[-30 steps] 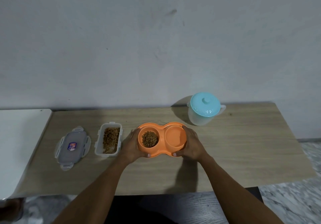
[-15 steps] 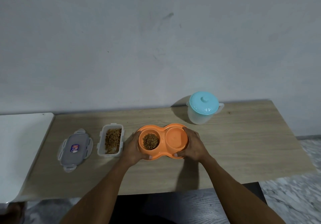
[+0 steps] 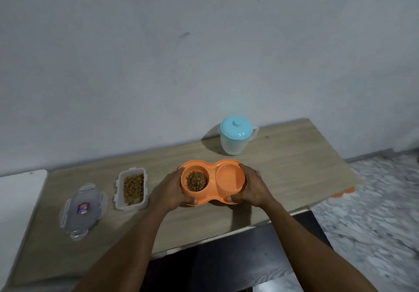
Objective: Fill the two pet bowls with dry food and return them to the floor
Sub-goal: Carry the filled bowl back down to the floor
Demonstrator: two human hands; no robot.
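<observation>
An orange double pet bowl [image 3: 213, 167] is held over the wooden table [image 3: 294, 167]. My left hand [image 3: 169, 190] grips its left end and my right hand [image 3: 254, 189] grips its right end. The left well holds brown dry food [image 3: 196, 180]; the right well looks wet or bare, with no kibble. A clear food container [image 3: 132, 188] with kibble stands open to the left of my left hand.
The container's grey lid [image 3: 82, 209] lies at the far left of the table. A pitcher with a light blue lid [image 3: 235, 138] stands behind the bowl near the wall. A white surface [image 3: 18, 201] adjoins on the left. Marbled floor [image 3: 374, 223] and an orange object [image 3: 343, 193] lie right.
The view has tilted and swung, so the table now slants. Both hands keep their grip on the orange bowl, which seems lifted slightly off the table.
</observation>
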